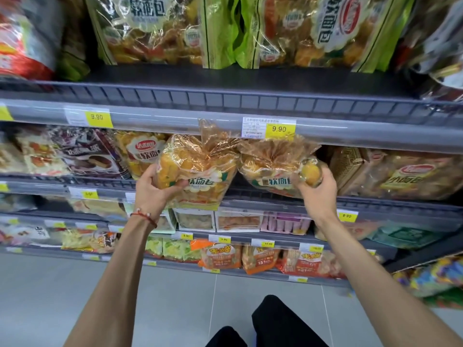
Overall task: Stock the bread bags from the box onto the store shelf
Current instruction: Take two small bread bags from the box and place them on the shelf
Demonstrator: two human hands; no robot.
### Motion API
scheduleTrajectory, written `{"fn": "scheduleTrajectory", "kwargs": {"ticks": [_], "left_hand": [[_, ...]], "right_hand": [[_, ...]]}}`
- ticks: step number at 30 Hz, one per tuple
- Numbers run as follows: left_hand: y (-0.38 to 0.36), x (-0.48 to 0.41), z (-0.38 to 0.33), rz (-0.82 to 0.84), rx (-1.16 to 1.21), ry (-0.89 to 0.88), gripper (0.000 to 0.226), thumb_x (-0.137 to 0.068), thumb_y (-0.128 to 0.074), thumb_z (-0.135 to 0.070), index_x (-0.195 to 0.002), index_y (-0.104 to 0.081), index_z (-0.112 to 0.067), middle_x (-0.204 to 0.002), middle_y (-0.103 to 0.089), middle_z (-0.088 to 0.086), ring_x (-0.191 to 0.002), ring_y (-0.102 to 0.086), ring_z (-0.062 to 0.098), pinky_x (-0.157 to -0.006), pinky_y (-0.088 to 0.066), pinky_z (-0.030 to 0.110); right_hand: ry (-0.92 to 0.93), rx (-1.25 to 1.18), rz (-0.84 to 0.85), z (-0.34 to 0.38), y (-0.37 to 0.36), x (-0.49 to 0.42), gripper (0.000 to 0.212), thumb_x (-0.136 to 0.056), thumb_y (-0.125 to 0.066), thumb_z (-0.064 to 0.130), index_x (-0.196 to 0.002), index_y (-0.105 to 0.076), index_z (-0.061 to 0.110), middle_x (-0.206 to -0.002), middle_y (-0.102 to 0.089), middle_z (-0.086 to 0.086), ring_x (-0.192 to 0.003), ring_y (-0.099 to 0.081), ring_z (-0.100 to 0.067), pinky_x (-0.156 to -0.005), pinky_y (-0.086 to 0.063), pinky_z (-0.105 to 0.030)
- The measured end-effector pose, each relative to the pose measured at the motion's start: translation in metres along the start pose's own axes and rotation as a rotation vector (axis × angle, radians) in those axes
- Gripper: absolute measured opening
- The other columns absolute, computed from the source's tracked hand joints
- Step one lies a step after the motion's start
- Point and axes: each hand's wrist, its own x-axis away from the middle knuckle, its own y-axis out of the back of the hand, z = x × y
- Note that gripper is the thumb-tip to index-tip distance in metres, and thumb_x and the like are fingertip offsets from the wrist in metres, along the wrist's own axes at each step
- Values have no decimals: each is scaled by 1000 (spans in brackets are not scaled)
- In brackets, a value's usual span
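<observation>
I hold two clear bread bags with golden rolls in front of the middle shelf [375, 201]. My left hand [155, 189] grips the left bread bag [200, 169] by its lower left side; the bag stands upright before the shelf rail. My right hand [318, 189] grips the right bread bag [273, 164] at its right end; this bag is tilted, its twisted top pointing up toward the price strip. The two bags touch in the middle. No box is in view.
More bread bags [413, 174] lie on the same shelf to the right and one [142, 151] behind on the left. The upper shelf [225, 98] carries big bread bags. Lower shelves hold snack packs [220, 254]. Grey floor tiles [175, 309] lie below.
</observation>
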Motion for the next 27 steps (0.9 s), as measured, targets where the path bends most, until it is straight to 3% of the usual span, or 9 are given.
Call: {"fn": "scheduleTrajectory", "kwargs": {"ticks": [3,7,9,11,16,19,23,25,27], "left_hand": [[-6,0,0,-14,-117,-13,63,-67,-88,-30,-122,-57,-28,-116,-67,1,-105,-65,19,-95,-54,44],[-13,9,-6,-65,-165,-36,52,-70,-84,-29,-114,-56,-24,-107,-68,0,-99,-64,18,-93,-53,43],[-13,13,-7,-68,-174,-83,55,-70,-86,-25,-117,-58,-21,-109,-67,0,-100,-63,17,-90,-53,31],[-11,15,-8,-64,-191,-119,56,-71,-86,-18,-119,-58,-21,-111,-65,-2,-103,-61,15,-87,-50,19],[-10,5,-14,-32,-189,-184,51,-70,-85,-4,-113,-62,-19,-107,-67,-2,-98,-63,12,-86,-54,29],[-18,2,-15,-14,-138,-189,55,-72,-82,1,-108,-59,-32,-105,-66,-8,-92,-63,-3,-78,-53,14],[-33,-7,-8,-53,-125,-170,72,-74,-77,9,-101,-52,-53,-105,-64,-7,-94,-62,-2,-79,-54,21],[-39,-13,-5,-82,-104,-154,69,-76,-72,14,-106,-48,-44,-104,-61,-9,-90,-60,-11,-75,-52,12],[-47,-18,0,-119,-82,-119,63,-77,-70,14,-117,-47,-29,-109,-61,-4,-95,-60,-6,-82,-54,16]], "right_hand": [[-45,-21,9,5,-5,-18,73,-75,-87,43,-134,-57,12,-112,-73,-3,-108,-69,-25,-95,-55,-34],[-121,-3,54,-5,-9,-38,59,-82,-84,37,-128,-54,16,-122,-70,-13,-115,-65,-29,-97,-48,-26],[-177,8,50,-9,-10,-41,69,-82,-81,49,-136,-53,17,-128,-69,-8,-121,-63,-29,-104,-47,-33],[-213,24,50,-9,-10,-43,73,-85,-78,51,-143,-50,15,-133,-66,-6,-126,-60,-29,-103,-44,-30],[-245,119,33,-8,-12,-45,75,-92,-70,51,-149,-40,12,-137,-63,-13,-127,-58,-33,-94,-38,-24],[-265,146,20,-11,-16,-44,76,-92,-66,55,-148,-39,12,-138,-61,-14,-127,-58,-34,-94,-37,-26],[-309,147,3,-16,-22,-39,90,-84,-61,71,-146,-38,8,-139,-59,-17,-128,-56,-37,-101,-41,-35],[-343,173,-11,-20,-26,-40,100,-79,-56,79,-145,-38,6,-136,-59,-18,-126,-57,-37,-103,-43,-38],[-377,214,0,-21,-27,-41,101,-82,-54,80,-144,-41,1,-130,-62,-19,-119,-59,-35,-94,-43,-35]]}}
